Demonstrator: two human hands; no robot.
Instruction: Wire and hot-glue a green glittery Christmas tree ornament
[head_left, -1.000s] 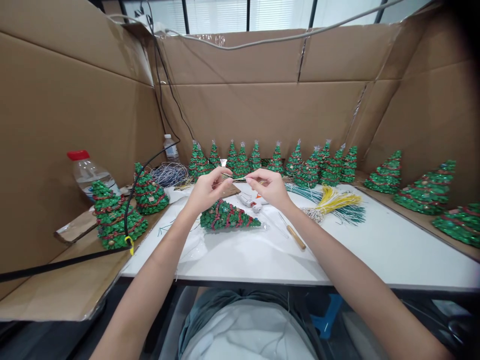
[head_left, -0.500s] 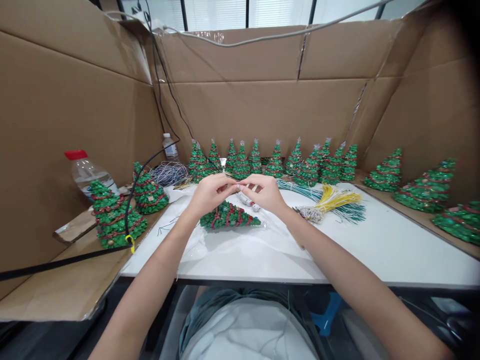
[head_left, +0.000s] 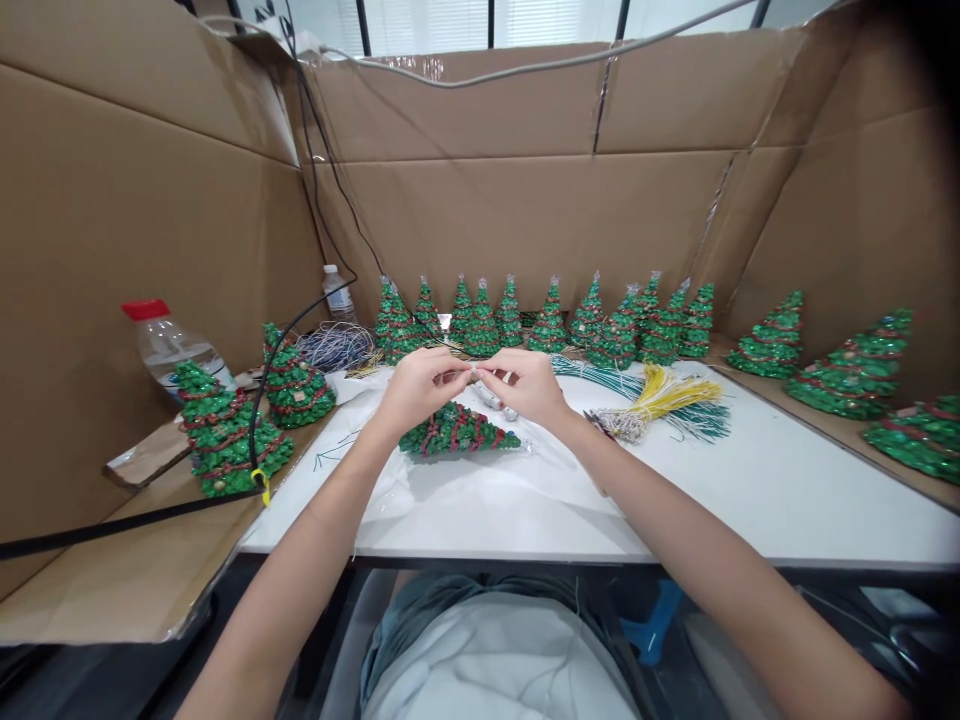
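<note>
My left hand [head_left: 417, 388] and my right hand [head_left: 529, 386] meet fingertip to fingertip above the white table [head_left: 750, 490]. Both pinch a thin wire piece [head_left: 472, 370] between them; it is too small to see well. Just below the hands a green beaded Christmas tree [head_left: 456, 432] with red garland lies on its side on clear plastic. A glue gun [head_left: 496, 398] lies partly hidden behind my right hand.
A row of upright green trees [head_left: 547, 320] lines the back cardboard wall, more trees [head_left: 855, 375] at right and two trees [head_left: 225, 430] at left. Yellow and green wire bundles [head_left: 660, 400] lie right of centre. A water bottle [head_left: 169, 345] and black cable [head_left: 259, 420] are at left.
My hands came together from slightly apart, closing the gap along the wire, and dropped a little toward the lying tree. My right forearm now hides the wooden-handled tool.
</note>
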